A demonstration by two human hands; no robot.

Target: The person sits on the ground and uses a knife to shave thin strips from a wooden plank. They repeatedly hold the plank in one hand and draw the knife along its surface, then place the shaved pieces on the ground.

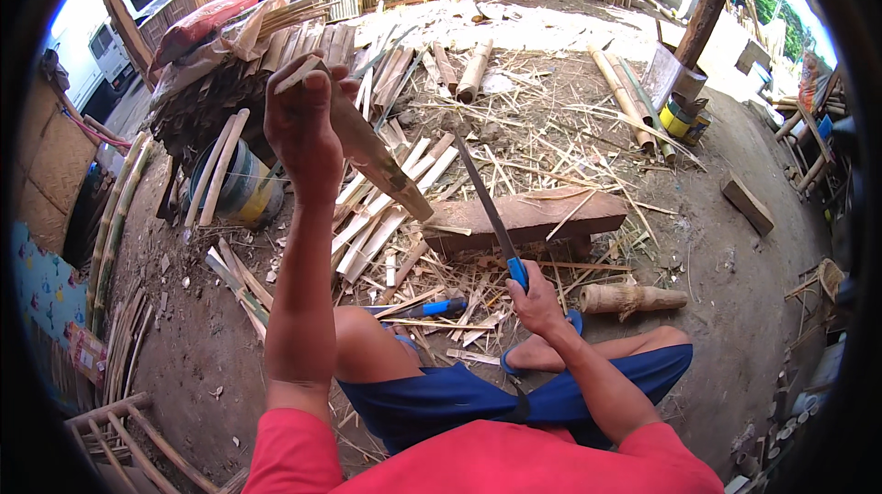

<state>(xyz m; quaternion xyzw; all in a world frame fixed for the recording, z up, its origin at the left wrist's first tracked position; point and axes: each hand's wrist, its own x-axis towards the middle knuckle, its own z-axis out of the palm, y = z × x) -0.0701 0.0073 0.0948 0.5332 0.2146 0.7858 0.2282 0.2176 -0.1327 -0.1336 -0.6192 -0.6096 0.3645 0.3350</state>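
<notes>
We saw the left hand (308, 117) raised in the upper left of the frame, its fingers and thumb wrapped around the upper end of a bamboo slat (372, 152). The slat sloped down to the right, its lower end beside the left end of a wooden block (542, 218) near the centre; we could not tell whether the two touched.

The right hand (537, 303), right of centre in the lower half, gripped the blue handle of a knife (491, 207). The long dark blade pointed up and to the left, crossing in front of the block and well apart from the slat.

Around the block we noted loose pale strips (381, 237), mostly to its left, and scattered shavings. A second blue-handled tool (432, 308) lay at lower centre, near the person's feet, and a short bamboo piece (634, 298) lay to the right, below the block. Left of centre, behind the raised forearm, stood a bucket (257, 195); at upper left a red sack (202, 25) lay on stacked slats (211, 103). Bamboo poles (623, 99) lay at upper right, beside a yellow can (675, 119).
</notes>
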